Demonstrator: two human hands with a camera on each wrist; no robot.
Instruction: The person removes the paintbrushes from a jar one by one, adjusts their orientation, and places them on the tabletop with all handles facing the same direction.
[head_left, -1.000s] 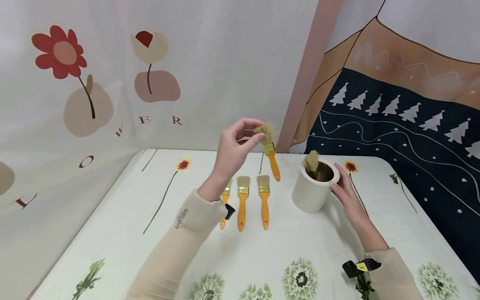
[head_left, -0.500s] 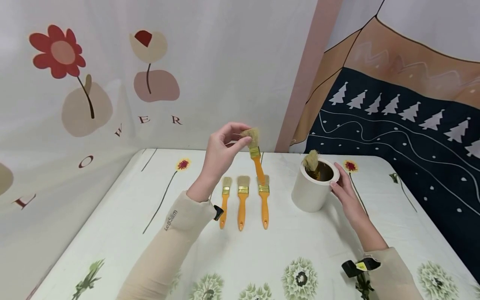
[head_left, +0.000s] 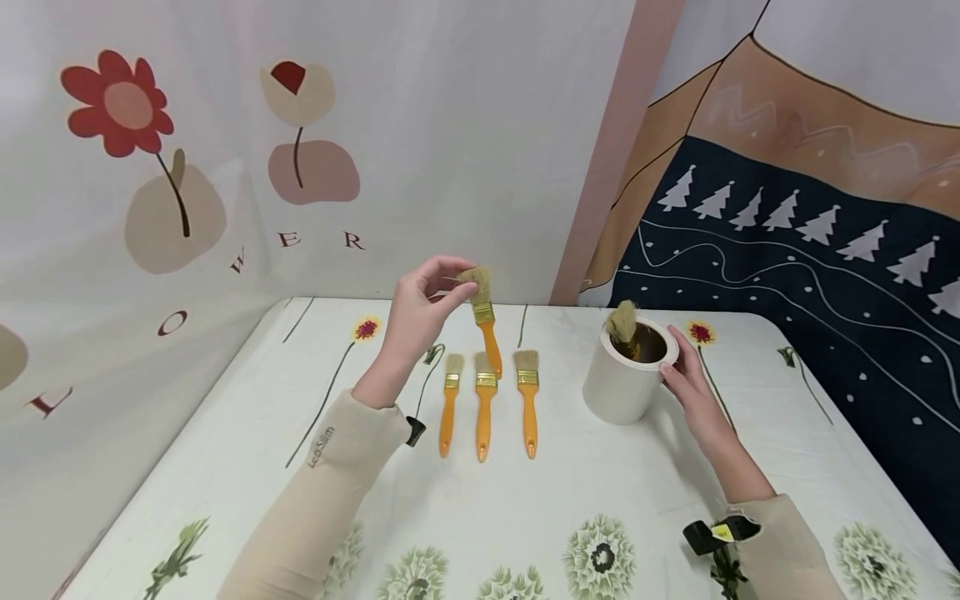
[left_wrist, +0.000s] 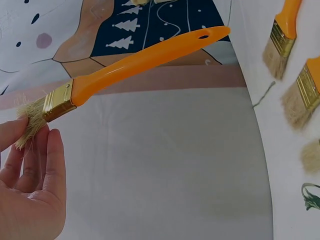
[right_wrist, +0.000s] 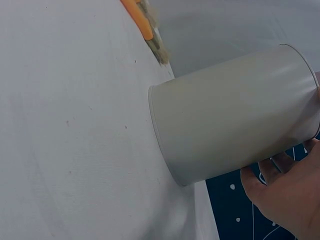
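My left hand (head_left: 415, 312) pinches a paintbrush (left_wrist: 145, 60) by its pale bristles between thumb and fingers. In the head view its orange handle hangs down, its end overlapping the middle brush of a row of three. On the table, bristles away from me, are a narrow paintbrush (head_left: 447, 412), a wider paintbrush (head_left: 483, 417) and another wide paintbrush (head_left: 529, 412). Farther right, my right hand (head_left: 697, 396) grips the right side of a white cylindrical canister (head_left: 618, 392), thumb near the rim. Inside it stands one more paintbrush (head_left: 622, 322), bristles up; its lower part is hidden.
A white tablecloth (head_left: 555, 492) printed with flowers covers the table. Behind the table hangs a pale cloth (head_left: 465, 150) with flower prints and letters. To the right is a dark cloth (head_left: 787, 275) with white trees.
My left hand has carried the pinched paintbrush leftward and slightly down, from near the canister to over the row, uncovering the narrow brush. The right hand and canister have stayed in place.
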